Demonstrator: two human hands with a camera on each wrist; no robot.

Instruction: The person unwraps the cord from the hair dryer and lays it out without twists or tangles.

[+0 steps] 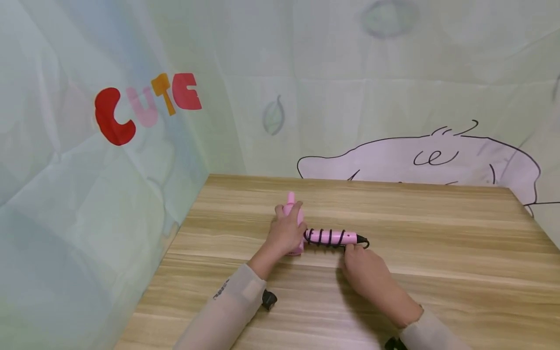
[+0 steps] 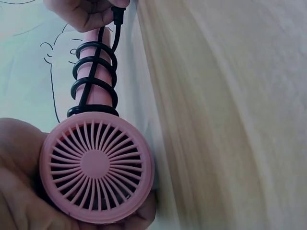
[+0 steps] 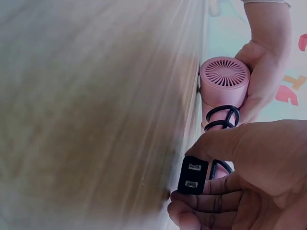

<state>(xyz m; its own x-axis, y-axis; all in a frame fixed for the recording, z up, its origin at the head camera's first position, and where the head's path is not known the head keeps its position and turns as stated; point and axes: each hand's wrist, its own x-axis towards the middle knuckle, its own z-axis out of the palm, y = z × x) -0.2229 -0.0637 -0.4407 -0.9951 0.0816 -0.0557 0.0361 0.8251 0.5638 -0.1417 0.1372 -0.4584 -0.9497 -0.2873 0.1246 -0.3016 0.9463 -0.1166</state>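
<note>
Nearer the surface [image 1: 437, 243]'s left edge than its right, the left hand [image 1: 286, 232]'s fingers grip the pink hair dryer [image 2: 96, 165], seemingly for steadiness, while the right hand [image 1: 366, 270]'s fingers pinch the plug [image 3: 193, 175] of its coiled cord [image 2: 93, 110].

Both hands [image 1: 285, 232] [image 1: 366, 270] in curled grips

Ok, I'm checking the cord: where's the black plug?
In the right wrist view, the black plug is below and right of centre, pinched in the right hand beside the cord-wrapped pink handle.
</note>
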